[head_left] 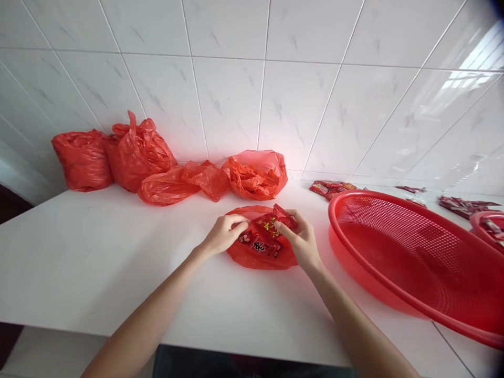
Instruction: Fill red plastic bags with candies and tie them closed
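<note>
A red plastic bag (252, 261) lies opened out on the white table in front of me. Red packets (265, 248) with dark print and pale lettering lie inside it. Above them my right hand (301, 239) grips another red snack packet (270, 224) with a yellow-green design, thumb on its face. At the bag's left side is my left hand (224, 233), its thumb and fingertips pinched together close to the packet's left end. Whatever those fingertips hold is too small to make out.
Full red bags (137, 152) stand along the tiled wall, with a crumpled bag (183, 181) and an open bag of red contents (255, 181) beside them. A large red perforated basket (394, 252) takes up the right side. Red packets (331, 188) lie behind it.
</note>
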`<action>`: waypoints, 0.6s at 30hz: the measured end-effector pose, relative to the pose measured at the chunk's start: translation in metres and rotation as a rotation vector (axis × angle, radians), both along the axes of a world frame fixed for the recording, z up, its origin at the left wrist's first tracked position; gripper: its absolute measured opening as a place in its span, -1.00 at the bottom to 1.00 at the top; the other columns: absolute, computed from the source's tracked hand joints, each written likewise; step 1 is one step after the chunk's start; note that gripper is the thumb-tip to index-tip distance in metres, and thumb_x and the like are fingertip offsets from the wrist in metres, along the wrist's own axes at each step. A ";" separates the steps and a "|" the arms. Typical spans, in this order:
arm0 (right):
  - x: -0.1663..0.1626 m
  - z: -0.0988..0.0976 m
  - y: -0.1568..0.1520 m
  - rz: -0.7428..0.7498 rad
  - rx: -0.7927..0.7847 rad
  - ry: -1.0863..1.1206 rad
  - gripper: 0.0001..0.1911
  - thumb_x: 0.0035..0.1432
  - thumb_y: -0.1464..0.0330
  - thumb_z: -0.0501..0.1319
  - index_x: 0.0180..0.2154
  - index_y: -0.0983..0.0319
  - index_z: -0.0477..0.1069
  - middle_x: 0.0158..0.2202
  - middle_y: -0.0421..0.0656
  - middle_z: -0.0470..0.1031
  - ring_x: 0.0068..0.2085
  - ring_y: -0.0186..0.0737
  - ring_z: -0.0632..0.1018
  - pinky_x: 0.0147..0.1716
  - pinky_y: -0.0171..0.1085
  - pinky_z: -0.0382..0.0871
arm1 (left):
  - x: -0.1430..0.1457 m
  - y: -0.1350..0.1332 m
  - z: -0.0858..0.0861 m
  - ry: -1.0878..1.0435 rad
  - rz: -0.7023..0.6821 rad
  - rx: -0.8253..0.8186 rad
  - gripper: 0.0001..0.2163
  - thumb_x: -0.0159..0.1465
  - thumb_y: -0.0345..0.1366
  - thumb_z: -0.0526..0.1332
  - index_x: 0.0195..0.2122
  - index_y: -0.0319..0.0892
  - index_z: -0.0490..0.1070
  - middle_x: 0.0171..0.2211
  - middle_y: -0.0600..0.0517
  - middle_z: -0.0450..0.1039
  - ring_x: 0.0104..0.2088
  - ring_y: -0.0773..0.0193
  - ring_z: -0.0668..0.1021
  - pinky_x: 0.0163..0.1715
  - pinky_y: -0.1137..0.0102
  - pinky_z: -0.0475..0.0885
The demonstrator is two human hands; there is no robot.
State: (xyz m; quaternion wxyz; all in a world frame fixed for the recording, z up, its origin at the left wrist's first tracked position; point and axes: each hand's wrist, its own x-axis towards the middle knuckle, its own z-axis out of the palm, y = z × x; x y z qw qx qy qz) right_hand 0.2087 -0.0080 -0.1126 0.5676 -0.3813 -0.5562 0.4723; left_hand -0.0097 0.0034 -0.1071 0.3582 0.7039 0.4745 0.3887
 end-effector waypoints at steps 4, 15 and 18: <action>0.001 -0.004 0.002 -0.143 0.122 -0.260 -0.80 0.17 0.30 0.27 -0.14 0.17 0.45 -0.19 -0.14 0.57 -0.18 -0.11 0.56 -0.12 -0.11 0.47 | -0.014 0.002 -0.003 0.452 -0.054 0.154 -0.70 0.09 -0.42 0.23 -0.14 -0.11 0.58 -0.12 -0.04 0.60 -0.09 0.03 0.57 -0.06 0.23 0.42; -0.002 -0.026 0.005 -0.210 0.312 -0.839 -0.76 0.03 0.54 0.20 -0.25 0.16 0.48 -0.18 -0.07 0.45 -0.12 -0.02 0.48 -0.12 -0.05 0.44 | -0.007 0.002 -0.008 0.392 0.041 0.219 -0.73 0.18 -0.36 0.23 -0.09 -0.12 0.54 -0.13 -0.06 0.58 -0.14 0.08 0.59 -0.05 0.21 0.46; -0.004 -0.023 0.002 -0.108 0.283 -0.807 -0.68 0.06 0.43 0.28 -0.09 0.15 0.46 -0.10 -0.06 0.49 -0.07 0.02 0.50 -0.09 -0.03 0.44 | -0.001 0.000 -0.003 0.028 0.048 0.102 -0.69 0.30 -0.18 0.19 0.01 -0.13 0.52 -0.04 -0.06 0.58 -0.07 0.10 0.59 0.03 0.22 0.46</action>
